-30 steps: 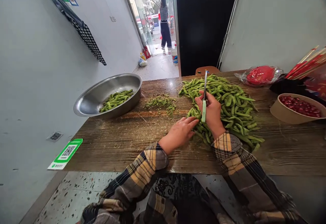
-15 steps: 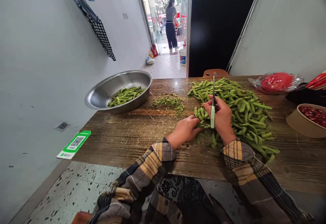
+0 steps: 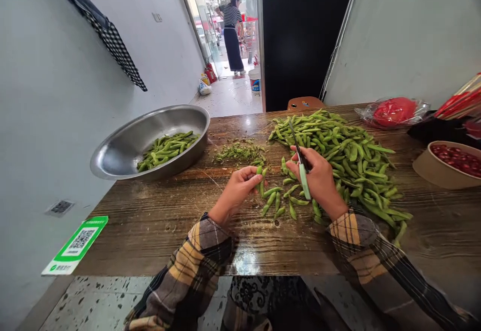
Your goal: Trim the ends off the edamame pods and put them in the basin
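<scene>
The left hand [image 3: 237,189] pinches green pods [image 3: 262,181] at twelve o'clock, the right hand [image 3: 320,178] grips a green-handled tool [image 3: 304,183] by the heap [image 3: 353,155] at one, the basin [image 3: 116,153] at eleven holds more pods [image 3: 165,151], the bowl [image 3: 432,171] at two red pieces [image 3: 456,157].

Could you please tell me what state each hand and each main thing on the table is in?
Left hand: pinching green pods
Right hand: gripping the green-handled cutting tool
Green-handled cutting tool: blade pointing away from the person
Pod pile: heaped
Loose pods: scattered
Trimmings: in a low, spread heap
Metal basin: partly filled with basin pods
Paper bowl: holding dark red pieces
Red item: wrapped in clear plastic
</scene>
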The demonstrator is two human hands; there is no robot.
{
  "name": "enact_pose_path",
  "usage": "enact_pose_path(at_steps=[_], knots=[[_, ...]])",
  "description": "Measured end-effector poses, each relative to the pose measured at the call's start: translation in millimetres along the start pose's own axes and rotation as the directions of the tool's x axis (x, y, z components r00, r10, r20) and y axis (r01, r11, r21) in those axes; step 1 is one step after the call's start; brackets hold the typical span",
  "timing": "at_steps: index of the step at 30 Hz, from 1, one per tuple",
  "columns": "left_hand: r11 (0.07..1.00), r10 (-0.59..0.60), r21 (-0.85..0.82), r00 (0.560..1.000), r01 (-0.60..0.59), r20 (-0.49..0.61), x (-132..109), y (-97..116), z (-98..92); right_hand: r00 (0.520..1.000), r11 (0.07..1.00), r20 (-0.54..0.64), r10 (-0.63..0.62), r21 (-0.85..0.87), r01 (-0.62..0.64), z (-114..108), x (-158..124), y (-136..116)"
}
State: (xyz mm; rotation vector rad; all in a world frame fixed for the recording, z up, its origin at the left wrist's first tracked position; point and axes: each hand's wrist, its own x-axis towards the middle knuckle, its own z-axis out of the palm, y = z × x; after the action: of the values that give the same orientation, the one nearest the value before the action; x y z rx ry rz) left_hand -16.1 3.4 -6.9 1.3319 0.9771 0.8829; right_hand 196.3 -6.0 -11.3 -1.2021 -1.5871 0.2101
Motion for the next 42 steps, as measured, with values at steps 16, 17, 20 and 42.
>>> enact_pose_path(at_steps=[16, 17, 20, 42], knots=[[0.981, 0.143, -0.109, 0.981, -0.158, -0.129, -7.5, 7.0, -2.5, 0.885, 0.991, 0.457, -0.091, -0.049, 0.127, 5.3, -16.2, -13.0], [0.980, 0.150, -0.113, 0.980, -0.165, -0.130, -7.2, 5.8, -2.3, 0.882, 0.992, 0.464, -0.089, -0.040, 0.121, 5.7, -16.7, -14.3], [0.977, 0.161, -0.124, 0.980, -0.175, -0.113, -7.0, 3.3, -0.4, 0.884, 0.994, 0.457, -0.096, -0.006, 0.111, 7.5, -17.9, -16.5], [0.953, 0.204, 0.236, 0.979, -0.192, -0.028, -8.5, 7.5, -5.0, 0.851, 0.980, 0.507, -0.139, -0.052, 0.191, 0.4, -12.4, -19.0]])
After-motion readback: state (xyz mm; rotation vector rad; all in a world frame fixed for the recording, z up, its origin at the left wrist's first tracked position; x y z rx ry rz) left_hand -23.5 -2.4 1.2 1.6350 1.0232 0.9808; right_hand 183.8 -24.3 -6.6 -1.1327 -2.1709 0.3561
